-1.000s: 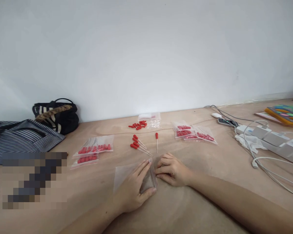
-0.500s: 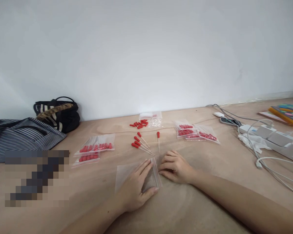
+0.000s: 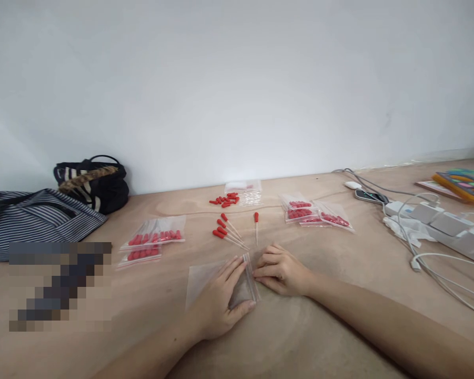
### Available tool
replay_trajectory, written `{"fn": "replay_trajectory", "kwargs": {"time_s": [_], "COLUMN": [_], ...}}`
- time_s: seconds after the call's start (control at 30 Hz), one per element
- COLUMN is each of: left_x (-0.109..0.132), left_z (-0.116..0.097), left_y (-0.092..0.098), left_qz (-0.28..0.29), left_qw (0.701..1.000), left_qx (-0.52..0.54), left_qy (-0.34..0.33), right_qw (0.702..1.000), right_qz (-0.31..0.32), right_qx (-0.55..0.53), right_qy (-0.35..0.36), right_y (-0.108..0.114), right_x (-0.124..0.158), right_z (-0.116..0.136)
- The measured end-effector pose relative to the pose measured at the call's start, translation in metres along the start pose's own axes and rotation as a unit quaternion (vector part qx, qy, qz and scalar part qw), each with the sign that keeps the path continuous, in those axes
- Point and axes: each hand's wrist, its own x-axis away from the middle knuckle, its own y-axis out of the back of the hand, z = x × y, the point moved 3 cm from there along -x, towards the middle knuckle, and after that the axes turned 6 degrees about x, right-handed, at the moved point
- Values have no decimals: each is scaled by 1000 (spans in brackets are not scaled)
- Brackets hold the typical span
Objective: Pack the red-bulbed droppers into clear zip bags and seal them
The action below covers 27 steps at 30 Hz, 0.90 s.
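My left hand (image 3: pixel 219 300) lies flat with fingers stretched over a clear zip-lock bag (image 3: pixel 199 279), pressing it to the table. The bag's zip edge (image 3: pixel 252 279) points to the right. At that edge my right hand (image 3: pixel 280 271) has its fingers curled, with thumb and fingertips pinched on the lip of the bag. Beyond the hands lie several droppers with red bulbs and thin pale tubes (image 3: pixel 232 235). One more dropper (image 3: pixel 256 226) lies apart, just past the right hand.
Filled bags of red bulbs lie at left (image 3: pixel 154 237) and right (image 3: pixel 300 210). Loose red bulbs (image 3: pixel 225 200) and clear tubes (image 3: pixel 250 198) are near the wall. Power strip (image 3: pixel 450 226) and cables occupy the right; a striped bag (image 3: pixel 51 221) sits left.
My right hand has shifted slightly left, bringing its fingertips onto the zip edge of the bag. My left hand stays in place on the bag.
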Motion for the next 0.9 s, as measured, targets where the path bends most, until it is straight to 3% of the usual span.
{"fn": "replay_trajectory", "kwargs": {"time_s": [0.33,0.9], "left_x": [-1,0], "left_z": [0,1], "left_y": [-1,0], "left_qz": [8,-12], "left_qw": [1000,1000], "left_qx": [-9,29], "left_qy": [10,-1], "right_qw": [1000,985], "right_qz": [-17,104], "right_qx": [-12,-111], "right_qy": [17,81], "right_y": [1,3], "right_x": [-1,-7], "right_z": [2,14]}}
